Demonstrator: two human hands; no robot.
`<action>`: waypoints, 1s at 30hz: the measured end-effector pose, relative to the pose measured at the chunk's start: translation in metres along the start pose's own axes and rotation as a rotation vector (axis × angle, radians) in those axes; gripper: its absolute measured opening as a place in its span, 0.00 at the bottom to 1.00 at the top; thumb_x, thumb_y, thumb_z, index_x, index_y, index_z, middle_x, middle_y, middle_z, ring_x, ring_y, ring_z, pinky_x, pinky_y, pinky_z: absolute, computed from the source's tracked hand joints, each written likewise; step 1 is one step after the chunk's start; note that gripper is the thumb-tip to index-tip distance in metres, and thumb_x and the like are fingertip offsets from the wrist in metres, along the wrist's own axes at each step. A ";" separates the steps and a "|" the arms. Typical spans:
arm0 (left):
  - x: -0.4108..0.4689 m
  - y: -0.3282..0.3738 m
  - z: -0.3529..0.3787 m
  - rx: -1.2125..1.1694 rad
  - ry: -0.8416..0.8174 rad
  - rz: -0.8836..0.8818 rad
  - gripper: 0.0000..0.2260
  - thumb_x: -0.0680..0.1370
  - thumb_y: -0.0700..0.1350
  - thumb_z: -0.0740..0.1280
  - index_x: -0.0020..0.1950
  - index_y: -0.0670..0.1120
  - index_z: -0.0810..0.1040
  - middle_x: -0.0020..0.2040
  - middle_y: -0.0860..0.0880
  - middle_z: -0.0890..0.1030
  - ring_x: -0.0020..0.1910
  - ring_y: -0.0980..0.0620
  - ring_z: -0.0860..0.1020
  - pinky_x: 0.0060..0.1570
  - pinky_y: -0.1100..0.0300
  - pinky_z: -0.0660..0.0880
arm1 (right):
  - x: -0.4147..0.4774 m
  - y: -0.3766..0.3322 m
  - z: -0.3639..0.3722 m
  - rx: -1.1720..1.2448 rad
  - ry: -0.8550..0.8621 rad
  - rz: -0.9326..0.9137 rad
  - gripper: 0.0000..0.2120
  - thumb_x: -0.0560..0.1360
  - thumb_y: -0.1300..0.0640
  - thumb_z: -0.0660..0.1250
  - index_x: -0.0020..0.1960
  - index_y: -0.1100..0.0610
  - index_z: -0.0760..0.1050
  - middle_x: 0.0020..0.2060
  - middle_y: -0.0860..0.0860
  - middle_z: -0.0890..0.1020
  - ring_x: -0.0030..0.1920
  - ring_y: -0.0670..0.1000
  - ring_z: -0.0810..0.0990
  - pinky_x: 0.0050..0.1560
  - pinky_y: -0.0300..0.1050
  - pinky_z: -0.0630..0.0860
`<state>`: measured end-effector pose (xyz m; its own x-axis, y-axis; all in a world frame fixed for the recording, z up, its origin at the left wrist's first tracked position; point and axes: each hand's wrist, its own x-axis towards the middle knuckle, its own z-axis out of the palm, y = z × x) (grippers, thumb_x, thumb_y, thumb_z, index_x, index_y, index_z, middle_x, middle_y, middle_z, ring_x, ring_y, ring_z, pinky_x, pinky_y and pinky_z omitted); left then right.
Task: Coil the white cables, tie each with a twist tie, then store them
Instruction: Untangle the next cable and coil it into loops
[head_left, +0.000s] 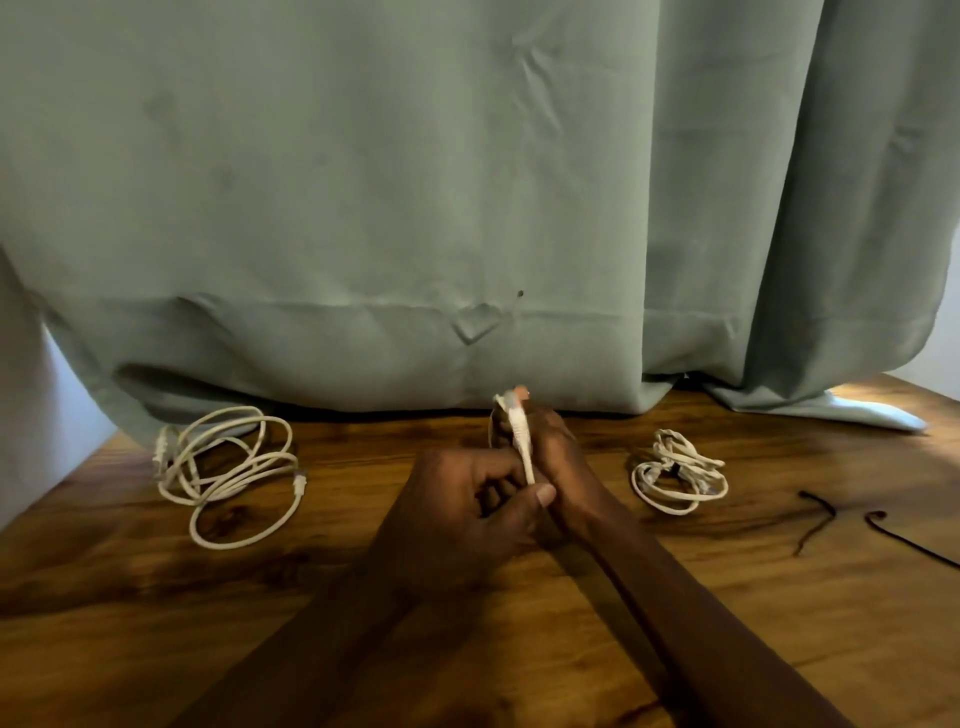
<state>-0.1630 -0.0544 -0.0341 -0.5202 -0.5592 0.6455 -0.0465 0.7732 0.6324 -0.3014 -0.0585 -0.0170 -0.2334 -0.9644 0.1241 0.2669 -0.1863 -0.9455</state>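
The held cable (521, 441), white with a plug at its upper end, is held upright, pinched by the left hand (467, 499) and gripped by the right hand (550, 457). The loose cable (228, 475), white, is spread in uneven loops on the counter (130, 623) at the left. The bundled cable (678, 473) is gathered small and tight at the right. Two dark twist ties (818, 529) are laid further right, apart from each other.

Wood-grain surface (363, 597) with a slight sheen, matte green cloth curtain (363, 208), white cables (228, 473) look like smooth plastic.
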 end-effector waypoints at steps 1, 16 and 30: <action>0.001 0.000 -0.003 -0.097 0.034 -0.053 0.06 0.80 0.44 0.72 0.44 0.45 0.85 0.35 0.48 0.84 0.28 0.51 0.81 0.28 0.56 0.76 | -0.004 0.000 0.002 -0.003 -0.048 0.010 0.17 0.87 0.55 0.56 0.40 0.59 0.70 0.21 0.49 0.72 0.20 0.44 0.71 0.23 0.34 0.68; 0.011 -0.012 -0.017 -0.201 0.328 -0.225 0.09 0.72 0.41 0.80 0.50 0.45 0.86 0.31 0.48 0.80 0.30 0.54 0.79 0.34 0.58 0.78 | -0.014 0.000 0.012 -0.122 -0.397 0.095 0.38 0.83 0.34 0.41 0.30 0.47 0.81 0.23 0.49 0.68 0.22 0.45 0.63 0.28 0.43 0.56; 0.009 -0.025 -0.040 0.324 0.043 0.087 0.13 0.74 0.55 0.72 0.53 0.49 0.79 0.49 0.55 0.81 0.49 0.55 0.81 0.46 0.48 0.78 | -0.017 0.008 0.011 -0.274 -0.487 0.171 0.50 0.77 0.23 0.44 0.45 0.72 0.71 0.35 0.73 0.73 0.30 0.62 0.72 0.35 0.53 0.63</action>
<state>-0.1326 -0.0905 -0.0269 -0.4976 -0.4936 0.7133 -0.2754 0.8697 0.4097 -0.2849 -0.0460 -0.0235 0.2655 -0.9638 0.0258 -0.0041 -0.0279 -0.9996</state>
